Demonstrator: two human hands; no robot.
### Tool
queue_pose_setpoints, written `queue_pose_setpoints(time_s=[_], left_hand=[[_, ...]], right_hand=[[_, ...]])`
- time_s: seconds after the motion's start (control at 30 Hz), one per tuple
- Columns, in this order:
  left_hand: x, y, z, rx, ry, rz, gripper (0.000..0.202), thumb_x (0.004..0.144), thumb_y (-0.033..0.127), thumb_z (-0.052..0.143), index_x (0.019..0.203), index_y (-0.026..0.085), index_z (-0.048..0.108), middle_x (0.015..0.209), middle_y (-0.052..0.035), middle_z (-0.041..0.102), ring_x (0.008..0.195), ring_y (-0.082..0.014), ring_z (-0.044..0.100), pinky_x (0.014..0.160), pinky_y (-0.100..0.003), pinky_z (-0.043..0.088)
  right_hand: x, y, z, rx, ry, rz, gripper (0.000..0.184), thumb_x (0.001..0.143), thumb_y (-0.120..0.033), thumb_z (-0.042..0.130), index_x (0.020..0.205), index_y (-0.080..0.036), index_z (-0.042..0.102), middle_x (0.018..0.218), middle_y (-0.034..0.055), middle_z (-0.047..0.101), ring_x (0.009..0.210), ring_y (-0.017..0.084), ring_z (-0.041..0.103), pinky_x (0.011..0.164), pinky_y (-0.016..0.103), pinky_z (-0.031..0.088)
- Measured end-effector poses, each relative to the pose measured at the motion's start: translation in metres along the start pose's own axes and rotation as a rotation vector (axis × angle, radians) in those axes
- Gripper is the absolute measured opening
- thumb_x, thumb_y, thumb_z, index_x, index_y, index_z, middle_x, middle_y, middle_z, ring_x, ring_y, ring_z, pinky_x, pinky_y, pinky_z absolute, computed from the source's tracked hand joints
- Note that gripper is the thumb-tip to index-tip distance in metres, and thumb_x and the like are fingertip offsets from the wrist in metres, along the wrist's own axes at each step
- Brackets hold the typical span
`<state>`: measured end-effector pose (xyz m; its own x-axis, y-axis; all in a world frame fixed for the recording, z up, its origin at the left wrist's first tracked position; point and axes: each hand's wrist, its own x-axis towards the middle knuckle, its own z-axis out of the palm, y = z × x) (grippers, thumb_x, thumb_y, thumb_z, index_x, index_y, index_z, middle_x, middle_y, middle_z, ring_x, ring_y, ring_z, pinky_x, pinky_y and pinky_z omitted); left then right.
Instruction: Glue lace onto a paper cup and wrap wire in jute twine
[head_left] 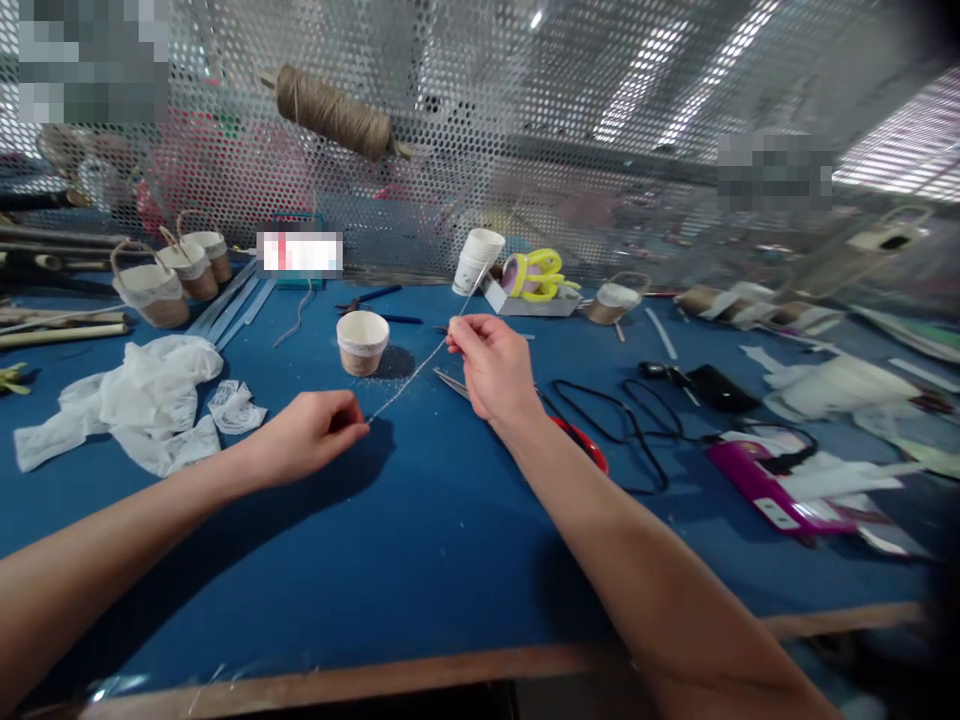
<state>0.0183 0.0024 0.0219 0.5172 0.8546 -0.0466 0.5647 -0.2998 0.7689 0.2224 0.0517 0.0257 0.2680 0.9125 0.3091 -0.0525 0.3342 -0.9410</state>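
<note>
A thin pale cord runs straight above the worktop, right of the small pot, pinched by the left hand and right hand. Probably light and limp, it suits fingertip grips, spaced apart.

Craft workshop: blue workbench, twine spool, scissors, lace scraps.

The pale string is looking rough and fibrous, the lace cloth is showing matt, and the metal screen is gleaming.
</note>
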Motion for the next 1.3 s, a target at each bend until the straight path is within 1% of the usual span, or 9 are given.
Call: queue_pose_setpoints(time_s=[0.1,0.17,0.47,0.63,0.73,0.9,0.97,1.13,1.3], left_hand=[[0.004,-0.008,0.001,0.577,0.293,0.161,0.018,0.082,0.017,0.041,0.066,0.017,0.050,0.067,-0.0057,0.055,0.064,-0.0181,0.049,0.062,-0.031,0.038],[0.005,-0.014,0.002,0.786,0.379,0.246,0.023,0.085,0.016,0.037,0.067,0.016,0.051,0.068,-0.0084,0.057,0.065,-0.0202,0.051,0.064,-0.033,0.041],[0.008,-0.019,0.013,0.832,0.436,0.282,0.022,0.083,0.011,0.039,0.065,0.017,0.051,0.065,-0.0081,0.054,0.064,-0.0210,0.051,0.064,-0.034,0.041],[0.010,-0.017,0.014,0.413,0.338,0.143,0.017,0.078,0.011,0.046,0.062,0.017,0.049,0.065,-0.0071,0.054,0.066,-0.0206,0.051,0.065,-0.034,0.039],[0.008,-0.015,0.008,0.175,0.260,0.096,0.014,0.079,0.022,0.050,0.066,0.017,0.052,0.063,-0.0027,0.055,0.059,-0.0149,0.050,0.058,-0.027,0.039],[0.000,-0.011,0.000,-0.789,-0.102,-0.118,0.025,0.076,0.038,0.059,0.073,0.014,0.057,0.062,0.0006,0.054,0.055,-0.0086,0.046,0.054,-0.022,0.036],[-0.002,-0.010,0.001,-1.029,-0.210,-0.168,0.025,0.073,0.037,0.065,0.071,0.013,0.057,0.062,0.0003,0.054,0.054,-0.0076,0.046,0.054,-0.022,0.035],[-0.004,-0.008,0.008,-1.251,-0.387,-0.185,0.021,0.073,0.031,0.067,0.070,0.013,0.057,0.060,-0.0002,0.052,0.057,-0.0084,0.045,0.055,-0.023,0.033],[-0.008,-0.001,0.011,-1.320,-0.459,-0.144,0.023,0.070,0.033,0.070,0.066,0.014,0.057,0.059,0.0001,0.048,0.057,-0.0094,0.042,0.054,-0.024,0.032]], right_hand=[[-0.004,0.000,0.002,-0.095,0.038,-0.048,0.012,0.069,-0.025,0.065,0.064,-0.017,0.057,0.059,-0.0032,0.052,0.057,0.010,0.046,0.059,0.028,0.039],[-0.006,-0.002,0.004,-0.100,0.056,-0.037,0.012,0.070,-0.026,0.064,0.064,-0.017,0.057,0.059,-0.0027,0.051,0.057,0.010,0.046,0.058,0.028,0.040],[-0.006,-0.005,0.005,0.049,0.046,0.111,0.016,0.066,-0.025,0.068,0.060,-0.018,0.056,0.059,-0.0027,0.052,0.056,0.009,0.047,0.060,0.027,0.041],[-0.007,-0.004,0.005,0.086,0.017,0.145,0.016,0.066,-0.026,0.068,0.060,-0.018,0.056,0.058,-0.0024,0.052,0.056,0.009,0.047,0.059,0.027,0.041],[-0.004,-0.005,0.001,0.102,-0.007,0.130,0.016,0.067,-0.026,0.068,0.061,-0.018,0.056,0.060,-0.0023,0.052,0.057,0.009,0.048,0.061,0.027,0.041],[0.003,-0.005,-0.006,0.132,-0.060,0.107,0.018,0.067,-0.026,0.067,0.058,-0.018,0.054,0.062,-0.0027,0.051,0.059,0.009,0.047,0.061,0.026,0.041],[0.004,-0.005,-0.007,0.147,-0.079,0.106,0.017,0.068,-0.026,0.067,0.058,-0.019,0.055,0.062,-0.0028,0.050,0.059,0.009,0.047,0.061,0.026,0.041],[0.003,-0.003,-0.007,0.166,-0.114,0.113,0.015,0.069,-0.027,0.067,0.061,-0.019,0.056,0.064,-0.0026,0.051,0.061,0.009,0.048,0.063,0.026,0.042],[0.001,-0.003,-0.004,0.179,-0.139,0.127,0.015,0.068,-0.029,0.068,0.063,-0.020,0.057,0.066,-0.0024,0.053,0.061,0.009,0.049,0.063,0.026,0.042]])
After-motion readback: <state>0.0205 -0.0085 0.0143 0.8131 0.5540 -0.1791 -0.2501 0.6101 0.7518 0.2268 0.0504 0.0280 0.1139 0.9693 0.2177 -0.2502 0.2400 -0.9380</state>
